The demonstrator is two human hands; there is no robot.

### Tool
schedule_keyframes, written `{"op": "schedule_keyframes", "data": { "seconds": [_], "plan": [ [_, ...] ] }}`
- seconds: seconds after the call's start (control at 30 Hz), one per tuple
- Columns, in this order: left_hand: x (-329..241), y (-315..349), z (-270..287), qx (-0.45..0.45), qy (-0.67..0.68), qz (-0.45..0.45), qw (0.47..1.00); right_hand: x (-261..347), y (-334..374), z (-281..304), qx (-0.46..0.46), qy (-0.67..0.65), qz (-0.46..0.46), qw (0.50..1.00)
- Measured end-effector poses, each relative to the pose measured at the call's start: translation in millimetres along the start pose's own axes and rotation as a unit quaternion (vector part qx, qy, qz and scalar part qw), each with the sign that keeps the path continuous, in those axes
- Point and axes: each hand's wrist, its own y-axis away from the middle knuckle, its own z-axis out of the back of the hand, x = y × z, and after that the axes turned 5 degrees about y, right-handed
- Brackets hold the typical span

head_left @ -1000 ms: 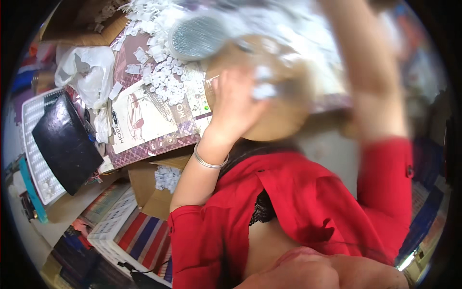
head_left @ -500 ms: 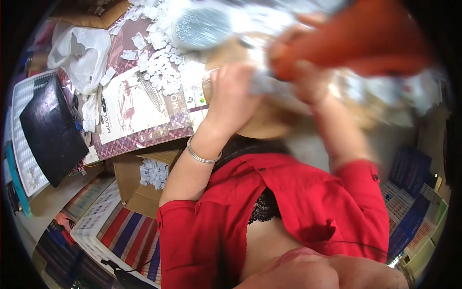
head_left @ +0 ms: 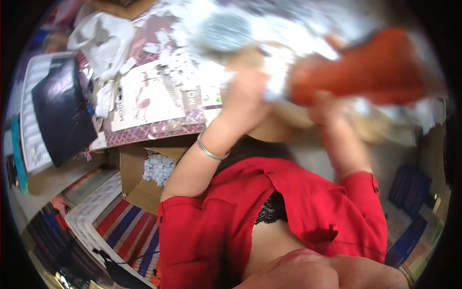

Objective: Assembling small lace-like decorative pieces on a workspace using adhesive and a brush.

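My left hand (head_left: 248, 96), with silver bangles at the wrist, is raised over the table, its blurred fingers closed at a small pale thing (head_left: 275, 85) that I cannot make out. Close to its right, my right hand (head_left: 329, 110) grips a bulky orange-red tool (head_left: 361, 72) from below and behind, with a fingertip showing above it. Motion blurs the tool, and its exact kind is unclear. Its left end points toward my left hand, almost touching the pale thing. Beyond my left hand stands a round tub (head_left: 226, 32) of thin silvery metal pieces.
Small white plastic parts (head_left: 180, 67) lie heaped on the patterned table cover (head_left: 159, 136), beside a white plastic bag (head_left: 108, 45). A black panel (head_left: 62, 111) rests on a white tray (head_left: 30, 103) at left. Below the table edge, a cardboard box (head_left: 139, 192) holds more white parts.
The view has shifted, so the table things appear farther right. The orange-red tool has swung lower and more level, with my right hand still around it. My left hand stays closed near its tip.
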Motion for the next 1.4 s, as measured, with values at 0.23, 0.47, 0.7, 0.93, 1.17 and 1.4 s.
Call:
{"op": "schedule_keyframes", "data": {
  "seconds": [0.23, 0.47, 0.7, 0.93, 1.17, 1.4],
  "plan": [
    [-8, 31, 174, 0.327, 0.014, 0.223, 0.918, 10, -63, 64, -0.156, -0.098, -0.069, 0.981],
    [58, 5, 166, -0.028, -0.233, 0.101, 0.967, -17, -55, 45, -0.187, 0.186, 0.068, 0.962],
    [127, -25, 158, -0.016, -0.211, 0.137, 0.968, -69, -137, -174, 0.255, 0.420, -0.025, 0.871],
    [119, -8, 167, -0.068, -0.292, 0.174, 0.938, -75, -167, -183, 0.293, 0.478, -0.053, 0.827],
    [89, -10, 137, -0.253, 0.000, 0.212, 0.944, -78, -162, -154, 0.275, 0.061, -0.085, 0.956],
    [98, 7, 185, -0.085, -0.346, 0.184, 0.916, -47, -169, -51, -0.053, 0.530, 0.043, 0.845]
  ]
}}
